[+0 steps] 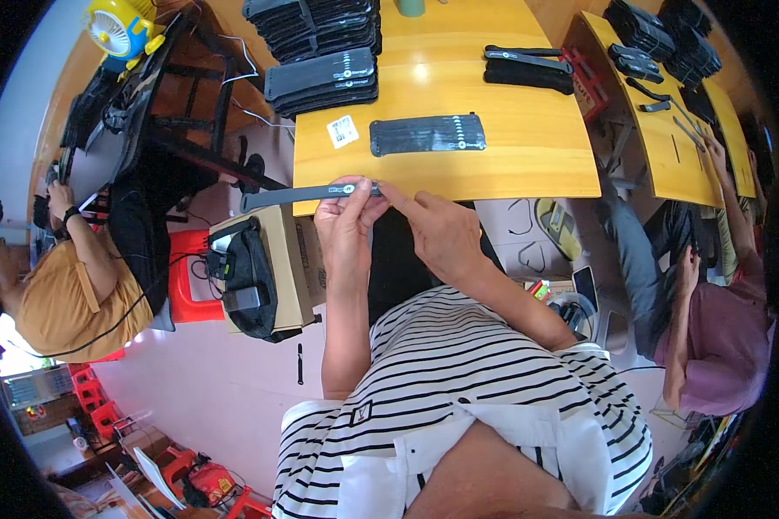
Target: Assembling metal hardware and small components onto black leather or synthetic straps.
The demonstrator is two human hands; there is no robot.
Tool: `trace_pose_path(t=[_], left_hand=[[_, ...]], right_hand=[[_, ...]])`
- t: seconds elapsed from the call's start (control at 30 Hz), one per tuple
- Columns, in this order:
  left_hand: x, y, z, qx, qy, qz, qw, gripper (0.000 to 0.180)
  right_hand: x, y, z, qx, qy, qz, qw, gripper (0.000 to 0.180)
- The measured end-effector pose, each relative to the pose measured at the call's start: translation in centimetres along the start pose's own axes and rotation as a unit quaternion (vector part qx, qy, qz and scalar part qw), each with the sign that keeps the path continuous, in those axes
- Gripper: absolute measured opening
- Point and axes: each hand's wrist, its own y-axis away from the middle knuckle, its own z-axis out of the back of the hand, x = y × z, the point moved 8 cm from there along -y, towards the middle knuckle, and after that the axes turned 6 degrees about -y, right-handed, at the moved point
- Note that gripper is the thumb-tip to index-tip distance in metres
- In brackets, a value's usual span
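Note:
Just off the table's near edge, my left hand (346, 225) pinches a dark grey strap (290, 198) with pale print on it. The strap's long end sticks out to the left. My right hand (443, 235) meets its short end, thumb and forefinger closed on the tip. On the table beyond my hands lies a flat row of similar black straps (428, 135), side by side. A white printed label (342, 131) rests to the left of that row.
Tall stacks of black straps (320, 82) stand at the yellow table's (537, 156) far left, and a smaller bundle (528, 69) far right. A carton with a black bag (251, 285) is left of me. Co-workers sit on both sides, one in an orange top (78, 294).

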Motion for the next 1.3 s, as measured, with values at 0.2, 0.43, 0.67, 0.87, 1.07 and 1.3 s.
trace_pose_path(t=[0.2,0.43,0.67,0.87,1.07,1.3], left_hand=[[0.8,-0.2,0.2,-0.013,-0.044,0.018,0.999,0.015],[2.0,-0.2,-0.1,-0.063,-0.049,-0.002,0.997,0.017],[3.3,-0.1,-0.8,-0.101,-0.029,-0.028,0.994,0.016],[3.5,-0.2,-1.1,-0.101,-0.085,-0.115,0.985,0.015],[2.2,0.1,-1.9,-0.091,-0.082,-0.116,0.986,0.013],[3.0,-1.0,-0.2,-0.052,-0.119,-0.012,0.992,0.013]], right_hand=[[-0.7,0.3,-0.2,-0.012,0.001,-0.010,1.000,0.048],[-2.1,0.8,-1.3,-0.065,0.002,-0.020,0.998,0.049],[-4.3,1.2,-2.8,-0.093,-0.091,-0.069,0.989,0.046],[-7.0,2.3,-6.0,-0.031,-0.553,-0.299,0.777,0.037],[-6.1,1.3,-3.1,-0.151,-0.370,-0.136,0.906,0.039],[-4.3,0.3,-1.3,-0.032,0.014,0.031,0.999,0.050]])
